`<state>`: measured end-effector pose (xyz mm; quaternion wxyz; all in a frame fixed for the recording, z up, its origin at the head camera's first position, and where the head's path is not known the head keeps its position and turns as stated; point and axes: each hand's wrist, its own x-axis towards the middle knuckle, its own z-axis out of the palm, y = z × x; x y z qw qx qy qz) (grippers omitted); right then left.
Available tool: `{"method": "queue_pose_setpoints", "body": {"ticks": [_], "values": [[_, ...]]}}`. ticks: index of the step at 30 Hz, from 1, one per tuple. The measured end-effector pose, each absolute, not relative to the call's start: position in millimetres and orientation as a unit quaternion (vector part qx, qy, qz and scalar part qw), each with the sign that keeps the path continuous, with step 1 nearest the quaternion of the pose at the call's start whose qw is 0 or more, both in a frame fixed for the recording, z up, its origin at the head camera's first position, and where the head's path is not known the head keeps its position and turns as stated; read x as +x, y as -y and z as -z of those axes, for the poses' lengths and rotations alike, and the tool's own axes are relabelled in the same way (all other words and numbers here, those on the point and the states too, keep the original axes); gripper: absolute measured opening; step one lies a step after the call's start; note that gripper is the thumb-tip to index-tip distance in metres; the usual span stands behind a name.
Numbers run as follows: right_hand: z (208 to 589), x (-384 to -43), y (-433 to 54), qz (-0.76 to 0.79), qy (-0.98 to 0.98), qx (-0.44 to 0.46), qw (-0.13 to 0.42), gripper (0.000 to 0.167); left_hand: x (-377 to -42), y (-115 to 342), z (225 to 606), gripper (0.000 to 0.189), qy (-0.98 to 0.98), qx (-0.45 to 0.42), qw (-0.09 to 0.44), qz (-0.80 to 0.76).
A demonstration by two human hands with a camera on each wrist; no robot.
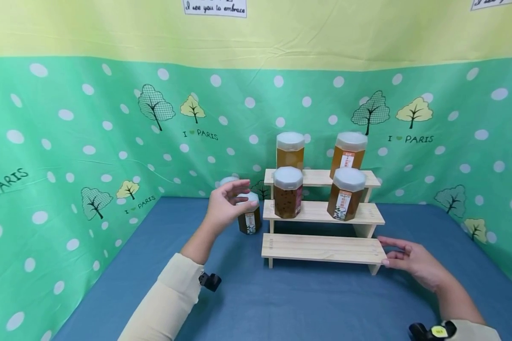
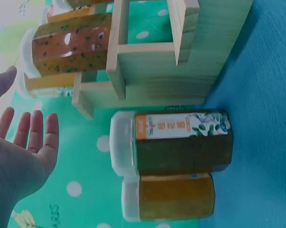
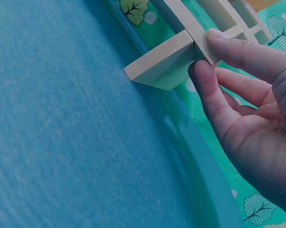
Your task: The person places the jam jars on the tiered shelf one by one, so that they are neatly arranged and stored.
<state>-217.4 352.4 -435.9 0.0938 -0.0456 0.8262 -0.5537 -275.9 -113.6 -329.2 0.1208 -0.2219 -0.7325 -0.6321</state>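
Note:
A three-step wooden display stand (image 1: pixel 324 248) stands on the table. On its middle step are two dark honey jars with white lids, a speckled one (image 1: pixel 287 196) and a labelled one (image 1: pixel 344 203); two amber jars, one plain (image 1: pixel 290 156) and one labelled (image 1: pixel 347 156), occupy the top step. Left of the stand, a dark labelled jar (image 2: pixel 181 147) sits beside an amber jar (image 2: pixel 176 197) on the table. My left hand (image 1: pixel 228 206) is raised near these two, fingers apart, holding nothing. My right hand (image 3: pixel 250 102) pinches the bottom step's right end between thumb and finger.
A blue cloth (image 1: pixel 307 303) covers the table. Behind it and along the sides hangs a green dotted curtain (image 1: pixel 123 123) printed with trees. The bottom step holds no jar.

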Motion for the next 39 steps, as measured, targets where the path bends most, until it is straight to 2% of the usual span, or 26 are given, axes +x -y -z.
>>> {"method": "queue_pose_setpoints", "body": {"ticks": [16, 32, 39], "values": [[435.3, -217.4, -351.4, 0.558, -0.823, -0.045, 0.098, 0.079, -281.0, 152.9, 349.6, 0.048, 0.697, -0.224, 0.191, 0.654], [436.1, -217.0, -352.3, 0.552, -0.827, -0.048, 0.09, 0.08, -286.0, 173.5, 367.7, 0.049, 0.724, -0.194, 0.215, 0.626], [435.0, -216.8, -351.3, 0.549, -0.83, -0.046, 0.088, 0.079, -289.8, 178.8, 376.0, 0.05, 0.745, -0.159, 0.202, 0.616]]}}
